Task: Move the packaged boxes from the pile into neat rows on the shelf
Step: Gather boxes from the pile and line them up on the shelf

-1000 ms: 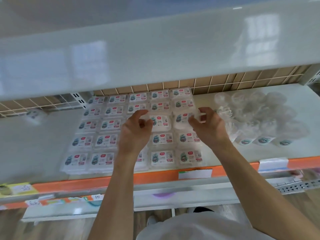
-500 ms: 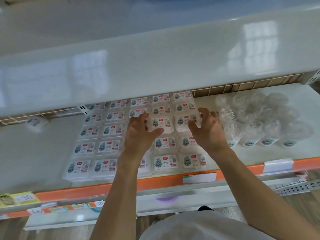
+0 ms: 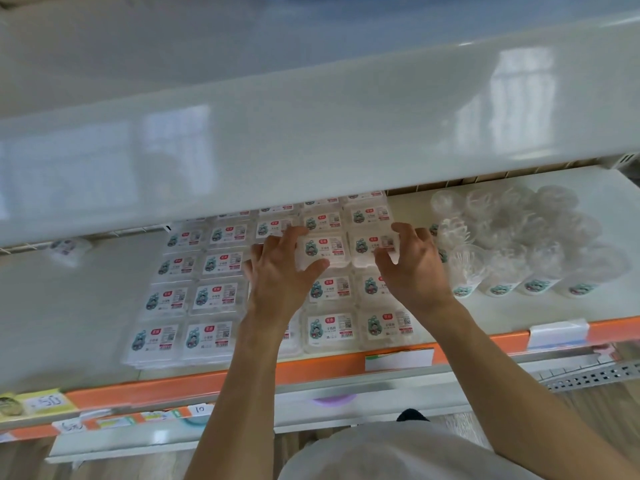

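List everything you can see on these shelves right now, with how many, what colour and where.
boxes: about twenty-five showing, clear with white labels, in five neat columns on the shelf's left-centre; the back ones are partly hidden
cups: a pile, too many to count, clear with teal-printed labels, to the right of the boxes
shelf: one, pale grey with an orange front strip
upper shelf: one, glossy white, above
price tags: several, white or yellow, on the front strips
left hand: gripping a box in the fourth column
right hand: fingers curled over a box in the fifth column
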`<state>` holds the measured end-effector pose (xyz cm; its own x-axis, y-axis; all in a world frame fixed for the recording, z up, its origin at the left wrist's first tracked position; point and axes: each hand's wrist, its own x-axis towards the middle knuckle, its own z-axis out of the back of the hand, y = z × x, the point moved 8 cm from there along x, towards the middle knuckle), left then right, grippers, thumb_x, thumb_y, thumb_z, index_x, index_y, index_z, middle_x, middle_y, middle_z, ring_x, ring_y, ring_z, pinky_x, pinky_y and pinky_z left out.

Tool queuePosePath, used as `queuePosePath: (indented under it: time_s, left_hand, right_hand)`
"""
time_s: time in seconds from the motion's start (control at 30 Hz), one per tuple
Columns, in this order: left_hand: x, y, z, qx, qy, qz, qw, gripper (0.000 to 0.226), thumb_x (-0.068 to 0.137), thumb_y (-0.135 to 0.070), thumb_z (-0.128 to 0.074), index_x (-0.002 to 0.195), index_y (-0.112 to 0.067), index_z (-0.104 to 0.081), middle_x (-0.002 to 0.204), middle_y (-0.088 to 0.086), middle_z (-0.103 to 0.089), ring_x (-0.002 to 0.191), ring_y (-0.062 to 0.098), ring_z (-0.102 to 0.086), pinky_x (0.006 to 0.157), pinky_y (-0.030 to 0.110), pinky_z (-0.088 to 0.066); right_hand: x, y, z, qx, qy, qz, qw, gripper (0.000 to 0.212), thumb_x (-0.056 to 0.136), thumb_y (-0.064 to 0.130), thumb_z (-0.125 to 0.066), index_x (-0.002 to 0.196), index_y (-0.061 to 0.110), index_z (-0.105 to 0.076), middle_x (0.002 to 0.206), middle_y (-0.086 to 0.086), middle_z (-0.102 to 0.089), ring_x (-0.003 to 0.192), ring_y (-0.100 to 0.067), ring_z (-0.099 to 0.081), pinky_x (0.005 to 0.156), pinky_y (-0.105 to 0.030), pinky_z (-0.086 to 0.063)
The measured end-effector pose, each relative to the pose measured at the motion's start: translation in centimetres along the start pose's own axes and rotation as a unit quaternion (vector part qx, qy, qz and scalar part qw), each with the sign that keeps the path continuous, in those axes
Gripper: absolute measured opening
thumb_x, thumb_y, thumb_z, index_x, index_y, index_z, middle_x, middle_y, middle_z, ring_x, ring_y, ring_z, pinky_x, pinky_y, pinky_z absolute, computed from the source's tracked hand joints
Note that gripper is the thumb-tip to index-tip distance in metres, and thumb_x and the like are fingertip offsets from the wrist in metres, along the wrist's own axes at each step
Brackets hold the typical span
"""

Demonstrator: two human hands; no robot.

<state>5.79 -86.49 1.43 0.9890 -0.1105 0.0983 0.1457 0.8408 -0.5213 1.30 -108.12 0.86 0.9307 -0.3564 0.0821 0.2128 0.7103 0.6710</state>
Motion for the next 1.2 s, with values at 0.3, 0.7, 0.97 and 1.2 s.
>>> queuePosePath:
  time_s: [0.3, 0.7, 0.97, 1.2]
  left_hand:
    - [-0.4, -0.1, -0.3, 0.027, -0.030, 0.001, 0.999, 0.054, 0.076, -0.048, -0.080, 0.124, -0.029, -0.066, 0.127, 0.002, -0.059, 0.123, 0.032, -0.042, 0.101, 0.045, -0.031]
    - [-0.8, -0.3, -0.6, 0.053, -0.037, 0.016, 0.998, 0.053, 0.081, -0.053, -0.073, 0.129, -0.033, -0.064, 0.135, -0.003, -0.056, 0.133, 0.030, -0.032, 0.106, 0.047, -0.028]
    - [-2.0, -0.6, 0.5, 0.025, -0.046, 0.042, 0.998, 0.045, 0.088, -0.047, -0.068, 0.129, -0.031, -0.064, 0.138, -0.003, -0.057, 0.132, 0.028, -0.041, 0.109, 0.045, -0.027]
    - [-5.9, -0.3, 3.1, -0.030, -0.079, 0.043, 0.995, 0.035, 0.090, -0.032, -0.070, 0.122, -0.018, -0.069, 0.118, 0.008, -0.069, 0.108, 0.028, -0.064, 0.097, 0.042, -0.050]
  right_hand:
    - [-0.1, 0.4, -0.2, -0.031, 0.031, 0.012, 0.999, 0.046, 0.092, 0.023, -0.068, 0.133, 0.007, -0.057, 0.123, -0.017, -0.053, 0.110, -0.033, -0.056, 0.096, -0.037, -0.047]
    - [-0.3, 0.8, -0.1, -0.039, 0.032, 0.018, 0.999, 0.043, 0.092, 0.026, -0.068, 0.129, 0.006, -0.057, 0.122, -0.017, -0.053, 0.109, -0.033, -0.055, 0.098, -0.040, -0.046]
    - [-0.9, 3.0, 1.1, -0.074, 0.072, 0.067, 0.992, 0.059, 0.094, 0.043, -0.062, 0.142, 0.012, -0.048, 0.139, -0.018, -0.043, 0.124, -0.039, -0.046, 0.103, -0.042, -0.039]
    - [-3.7, 6.6, -0.5, -0.099, 0.237, 0.167, 0.952, 0.057, 0.096, 0.043, -0.058, 0.146, 0.018, -0.044, 0.140, -0.007, -0.044, 0.130, -0.027, -0.043, 0.105, -0.031, -0.033]
